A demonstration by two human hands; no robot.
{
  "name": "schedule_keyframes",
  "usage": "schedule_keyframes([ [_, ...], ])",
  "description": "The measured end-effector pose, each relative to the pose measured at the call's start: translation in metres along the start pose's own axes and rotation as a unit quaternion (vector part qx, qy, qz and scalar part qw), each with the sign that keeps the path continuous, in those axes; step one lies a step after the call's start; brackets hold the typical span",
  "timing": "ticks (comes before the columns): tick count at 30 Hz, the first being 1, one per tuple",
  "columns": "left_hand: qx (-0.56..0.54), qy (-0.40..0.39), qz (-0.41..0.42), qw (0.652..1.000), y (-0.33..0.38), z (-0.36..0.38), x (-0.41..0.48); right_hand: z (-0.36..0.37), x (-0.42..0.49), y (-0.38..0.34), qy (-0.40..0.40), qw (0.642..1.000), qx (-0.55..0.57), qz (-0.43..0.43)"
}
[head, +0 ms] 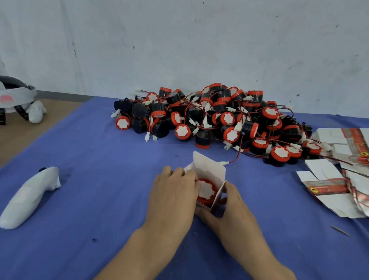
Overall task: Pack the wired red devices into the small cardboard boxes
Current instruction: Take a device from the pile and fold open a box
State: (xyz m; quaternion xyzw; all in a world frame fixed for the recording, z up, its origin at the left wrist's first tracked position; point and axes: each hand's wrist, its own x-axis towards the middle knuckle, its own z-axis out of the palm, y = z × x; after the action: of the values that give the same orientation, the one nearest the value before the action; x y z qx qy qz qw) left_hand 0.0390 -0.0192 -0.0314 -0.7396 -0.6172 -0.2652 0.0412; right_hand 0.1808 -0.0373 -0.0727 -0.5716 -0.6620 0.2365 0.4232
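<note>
A small cardboard box [210,169] stands open on the blue cloth, its white top flap raised. A red device [206,192] with a white face sits in its mouth. My left hand [172,196] grips the box's left side, fingertips at the device's rim. My right hand [231,211] holds the box's right wall and underside. A red wire with a white plug [224,163] trails from behind the box toward the pile. A big pile of red and black wired devices [216,118] lies behind.
Flat, unfolded red and white box blanks [354,173] are stacked at the right. A white controller [31,196] lies on the blue cloth [105,177] at the left. A headset [4,98] rests on the brown table at far left. A thin metal sliver [340,230] lies at right.
</note>
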Motion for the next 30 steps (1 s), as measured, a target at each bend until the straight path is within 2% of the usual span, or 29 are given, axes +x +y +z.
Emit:
schedule_keyframes([
  [3, 0.058, -0.025, 0.026, 0.998, -0.003, 0.002, 0.002, -0.002, 0.003, 0.005, -0.013, 1.0, 0.013, 0.007],
  [6, 0.066, -0.061, 0.051, 0.995, -0.007, 0.004, 0.001, -0.004, 0.005, 0.009, -0.022, 0.999, 0.036, 0.02],
  [9, 0.021, -0.078, 0.076, 0.994, -0.013, 0.002, -0.002, -0.005, 0.005, 0.006, -0.021, 0.996, 0.086, 0.018],
  [13, -0.029, -0.116, 0.122, 0.985, -0.018, -0.004, -0.005, -0.001, 0.003, -0.001, -0.001, 0.984, 0.172, 0.055],
  [16, -0.085, -0.121, 0.158, 0.976, -0.019, -0.007, -0.008, 0.001, 0.005, 0.001, 0.029, 0.983, 0.168, 0.074],
  [19, -0.12, -0.083, 0.157, 0.977, -0.022, -0.006, -0.012, 0.001, 0.007, 0.002, 0.039, 0.982, 0.158, 0.098],
  [30, 0.044, -0.044, 0.187, 0.98, -0.014, -0.013, -0.013, -0.001, 0.007, 0.007, 0.031, 0.983, 0.145, 0.108],
])
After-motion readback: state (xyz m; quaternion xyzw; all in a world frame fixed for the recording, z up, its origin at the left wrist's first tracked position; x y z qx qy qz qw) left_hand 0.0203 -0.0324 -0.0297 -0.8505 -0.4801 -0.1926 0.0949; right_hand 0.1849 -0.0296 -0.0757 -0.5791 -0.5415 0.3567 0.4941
